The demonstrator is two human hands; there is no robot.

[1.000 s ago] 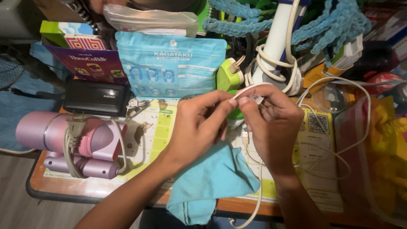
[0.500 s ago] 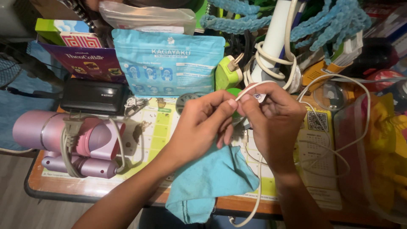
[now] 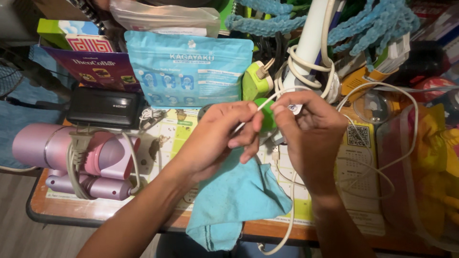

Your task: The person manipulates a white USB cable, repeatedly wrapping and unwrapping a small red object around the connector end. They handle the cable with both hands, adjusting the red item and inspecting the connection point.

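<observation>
My left hand (image 3: pixel 217 138) and my right hand (image 3: pixel 308 134) meet above the middle of a cluttered table. Both pinch a thin white cable (image 3: pixel 289 217), which runs down past the table's front edge and loops off to the right. The left fingers grip the cable's stretch near its end. My right fingers close on the small white plug end of the cable. Under my wrists lies a crumpled light-blue cloth (image 3: pixel 236 200), hanging over the edge. A green round object (image 3: pixel 265 117) shows between my hands.
A pink hair dryer (image 3: pixel 71 157) with its cord wrapped round it lies at the left. Behind it sit a black box (image 3: pixel 103 107), a blue pouch (image 3: pixel 189 71) and a green charger (image 3: pixel 253 83). A white pole (image 3: pixel 311 43) wound with cable stands at the back. Yellow bags (image 3: pixel 430 177) crowd the right.
Both hands have kept their grip on the white cable and shifted only slightly, the left fingers sliding a little along it.
</observation>
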